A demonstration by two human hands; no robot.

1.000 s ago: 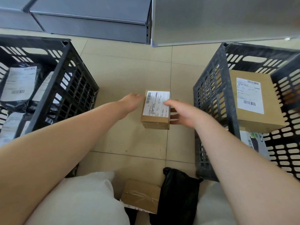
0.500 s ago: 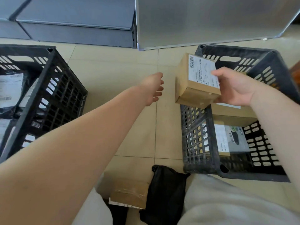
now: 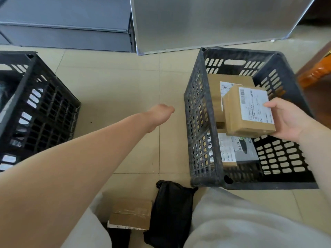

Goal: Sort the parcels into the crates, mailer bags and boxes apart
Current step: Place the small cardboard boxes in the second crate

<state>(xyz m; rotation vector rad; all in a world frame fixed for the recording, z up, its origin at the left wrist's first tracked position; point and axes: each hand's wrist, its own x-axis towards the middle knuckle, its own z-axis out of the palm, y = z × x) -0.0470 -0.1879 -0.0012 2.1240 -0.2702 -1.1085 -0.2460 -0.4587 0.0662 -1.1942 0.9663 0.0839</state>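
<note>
My right hand point(image 3: 288, 120) grips a small cardboard box point(image 3: 245, 111) with a white label, held over the inside of the right crate point(image 3: 197, 108). That crate holds a larger cardboard box point(image 3: 215, 83) at the back and a labelled parcel point(image 3: 231, 151) at the front. My left hand point(image 3: 159, 113) hangs over the floor between the crates, fingers curled downward, holding nothing. The left crate point(image 3: 44, 108) holds dark mailer bags, mostly cut off by the frame edge. Between my knees lie a taped cardboard box point(image 3: 130, 215) and a black mailer bag point(image 3: 172, 208).
Beige floor tiles point(image 3: 116, 86) run between the two crates. Grey metal cabinets point(image 3: 71, 24) and a silver panel point(image 3: 206, 20) stand at the back. An orange object point(image 3: 315, 74) sits on a brown surface at the far right.
My right hand lifted the small box off the floor and carried it right, over the right crate. My left hand let go of the box and stayed over the floor.
</note>
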